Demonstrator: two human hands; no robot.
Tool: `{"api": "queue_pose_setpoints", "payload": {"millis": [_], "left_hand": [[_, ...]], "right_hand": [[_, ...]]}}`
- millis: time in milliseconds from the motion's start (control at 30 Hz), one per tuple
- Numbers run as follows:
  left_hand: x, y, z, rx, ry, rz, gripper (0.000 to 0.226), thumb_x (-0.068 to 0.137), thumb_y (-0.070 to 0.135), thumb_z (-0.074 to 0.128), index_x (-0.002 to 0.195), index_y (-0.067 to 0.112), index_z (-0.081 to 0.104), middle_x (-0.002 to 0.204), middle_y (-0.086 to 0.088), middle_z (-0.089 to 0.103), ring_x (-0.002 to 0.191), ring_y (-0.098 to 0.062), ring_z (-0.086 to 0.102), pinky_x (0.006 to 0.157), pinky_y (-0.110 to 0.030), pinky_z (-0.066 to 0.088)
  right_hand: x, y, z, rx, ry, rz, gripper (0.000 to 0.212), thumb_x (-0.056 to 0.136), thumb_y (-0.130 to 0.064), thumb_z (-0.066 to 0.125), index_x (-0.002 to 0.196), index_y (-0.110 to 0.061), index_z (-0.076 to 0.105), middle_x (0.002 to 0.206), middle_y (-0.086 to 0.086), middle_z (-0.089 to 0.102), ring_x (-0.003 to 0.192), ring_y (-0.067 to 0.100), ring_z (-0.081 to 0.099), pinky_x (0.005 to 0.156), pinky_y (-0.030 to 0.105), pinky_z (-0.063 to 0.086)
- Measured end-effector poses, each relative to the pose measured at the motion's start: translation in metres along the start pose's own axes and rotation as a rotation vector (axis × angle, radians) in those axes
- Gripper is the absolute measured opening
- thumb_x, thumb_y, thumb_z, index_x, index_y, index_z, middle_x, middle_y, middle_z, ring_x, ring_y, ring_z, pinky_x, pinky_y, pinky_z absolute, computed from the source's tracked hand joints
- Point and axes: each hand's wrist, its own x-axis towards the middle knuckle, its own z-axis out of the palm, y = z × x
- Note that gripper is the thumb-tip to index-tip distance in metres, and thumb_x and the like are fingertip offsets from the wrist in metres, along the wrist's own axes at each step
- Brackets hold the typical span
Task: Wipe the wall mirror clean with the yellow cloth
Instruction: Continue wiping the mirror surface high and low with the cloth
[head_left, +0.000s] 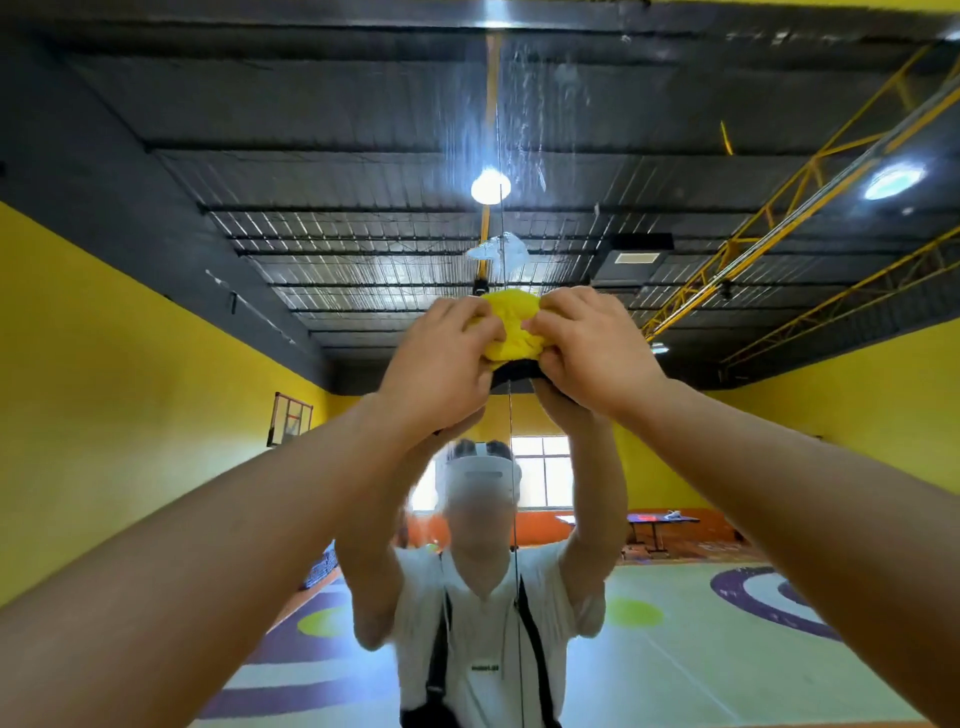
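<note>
Both arms reach up to the wall mirror (260, 182), which fills the frame. The yellow cloth (511, 327) sits bunched in a ball at the centre of the frame, against the glass. The left hand (439, 358) grips its left side with curled fingers, and the right hand (592, 348) grips its right side. Wet streaks (524, 98) run down the glass above the cloth.

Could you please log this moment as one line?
left hand grips yellow cloth | right hand grips it | cloth bunched against wall mirror | streaks above
</note>
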Motion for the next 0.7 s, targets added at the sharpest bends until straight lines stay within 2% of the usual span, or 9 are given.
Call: {"api": "queue_pose_setpoints", "payload": {"millis": [100, 267, 400, 567, 700], "left_hand": [[-0.012, 0.013, 0.001, 0.032, -0.019, -0.035, 0.045, 0.078, 0.036, 0.042, 0.112, 0.017, 0.064, 0.124, -0.006, 0.058, 0.115, -0.032, 0.049, 0.096, -0.046, 0.047], [-0.053, 0.032, 0.016, 0.063, 0.033, -0.024, 0.038, 0.075, 0.027, 0.057, 0.110, 0.014, 0.068, 0.120, -0.010, 0.061, 0.110, -0.035, 0.054, 0.091, -0.042, 0.044], [-0.078, 0.043, 0.023, 0.054, 0.050, -0.051, 0.038, 0.076, 0.025, 0.060, 0.111, 0.013, 0.069, 0.121, -0.012, 0.061, 0.113, -0.037, 0.053, 0.093, -0.043, 0.043], [-0.120, 0.059, 0.030, 0.041, 0.070, -0.012, 0.037, 0.075, 0.021, 0.066, 0.111, 0.012, 0.070, 0.120, -0.012, 0.061, 0.111, -0.036, 0.052, 0.094, -0.045, 0.043], [-0.169, 0.078, 0.044, 0.037, 0.072, -0.007, 0.038, 0.077, 0.023, 0.063, 0.113, 0.013, 0.070, 0.124, -0.012, 0.060, 0.114, -0.037, 0.052, 0.096, -0.046, 0.043]], "right_hand": [[-0.022, -0.019, 0.007, 0.023, 0.036, 0.039, 0.032, 0.080, -0.030, 0.050, 0.102, -0.016, 0.068, 0.112, 0.006, 0.062, 0.108, 0.033, 0.055, 0.093, 0.043, 0.038], [-0.065, -0.029, 0.018, 0.033, 0.108, -0.001, 0.028, 0.080, -0.026, 0.060, 0.105, -0.016, 0.068, 0.119, 0.008, 0.061, 0.115, 0.034, 0.053, 0.099, 0.044, 0.038], [-0.087, -0.040, 0.022, 0.056, 0.143, -0.003, 0.028, 0.079, -0.025, 0.063, 0.104, -0.016, 0.070, 0.120, 0.008, 0.063, 0.115, 0.034, 0.055, 0.099, 0.044, 0.038], [-0.130, -0.060, 0.021, 0.074, 0.106, -0.021, 0.029, 0.081, -0.027, 0.063, 0.107, -0.016, 0.070, 0.122, 0.010, 0.063, 0.118, 0.037, 0.055, 0.100, 0.047, 0.041], [-0.178, -0.084, 0.023, 0.080, 0.091, -0.018, 0.031, 0.082, -0.025, 0.063, 0.110, -0.016, 0.071, 0.123, 0.011, 0.062, 0.117, 0.036, 0.054, 0.100, 0.046, 0.040]]}}
